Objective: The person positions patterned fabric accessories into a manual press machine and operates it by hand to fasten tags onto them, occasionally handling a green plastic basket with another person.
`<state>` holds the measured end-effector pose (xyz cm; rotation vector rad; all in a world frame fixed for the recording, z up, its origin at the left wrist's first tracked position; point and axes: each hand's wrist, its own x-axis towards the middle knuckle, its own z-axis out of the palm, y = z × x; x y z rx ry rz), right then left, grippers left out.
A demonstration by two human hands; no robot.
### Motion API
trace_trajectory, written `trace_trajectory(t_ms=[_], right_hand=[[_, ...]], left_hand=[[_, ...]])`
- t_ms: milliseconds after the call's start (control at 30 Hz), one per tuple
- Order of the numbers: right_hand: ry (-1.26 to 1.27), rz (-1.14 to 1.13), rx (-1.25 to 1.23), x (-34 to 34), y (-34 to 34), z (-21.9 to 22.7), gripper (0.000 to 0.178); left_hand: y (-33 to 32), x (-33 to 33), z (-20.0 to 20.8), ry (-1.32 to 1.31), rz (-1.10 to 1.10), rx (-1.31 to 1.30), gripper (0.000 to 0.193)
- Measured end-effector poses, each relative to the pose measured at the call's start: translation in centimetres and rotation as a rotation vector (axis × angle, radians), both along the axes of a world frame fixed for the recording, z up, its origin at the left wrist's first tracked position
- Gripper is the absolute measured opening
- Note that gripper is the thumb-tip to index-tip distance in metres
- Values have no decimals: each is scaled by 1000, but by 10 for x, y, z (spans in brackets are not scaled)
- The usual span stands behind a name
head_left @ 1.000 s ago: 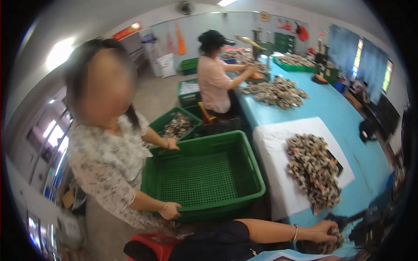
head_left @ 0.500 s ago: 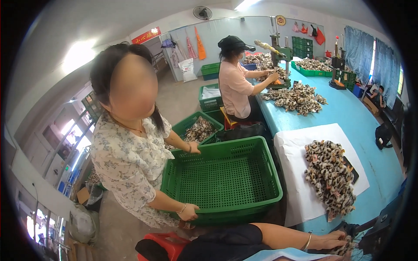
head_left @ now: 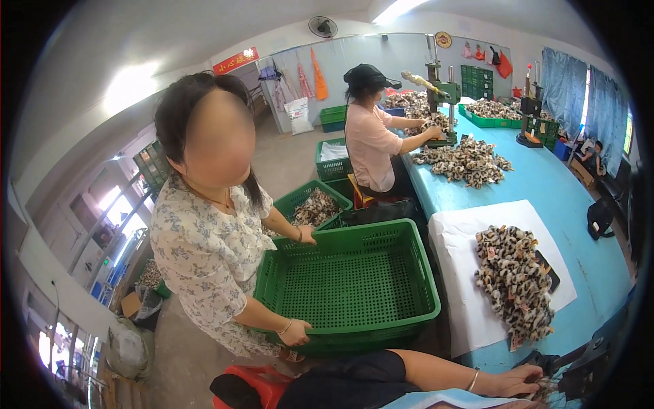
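My left hand, with a bracelet at its wrist, is at the lower right beside a black machine part. Its fingers are bent in on a small furry brown-and-white piece, partly hidden by the hand and the machine. Along the bottom edge shows only a strip of skin, which looks like my right arm; its fingers are out of sight. Just beyond my left hand, a heap of furry black, brown and white pieces with small tags lies on a white sheet. A dark flat object sticks out from under the heap.
On my left, a standing person grips a green perforated crate. Farther back, a seated person works at a green press on the blue table, near more furry heaps. A red stool stands low left.
My left hand has shifted slightly and its fingers are more bent at the furry piece. The seated person's hands have moved at the press. The view has tilted a little; the crate stays held.
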<state>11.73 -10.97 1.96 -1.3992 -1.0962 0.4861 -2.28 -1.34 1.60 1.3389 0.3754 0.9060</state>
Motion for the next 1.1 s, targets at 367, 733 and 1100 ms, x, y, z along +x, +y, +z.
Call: trace_trajectory(t_ms=[367,733,1100], right_hand=[[302,146,-214,-25,-22,40,37],[246,395,-227,-16,-27,45,35],[267,354,-300,-11,-35,41,32]], left_hand=[[-5,-7,-23,85,74,290,32],[-13,-18,-12,18,-27,176,47],[-22,-33,23,103,-230,140,45]])
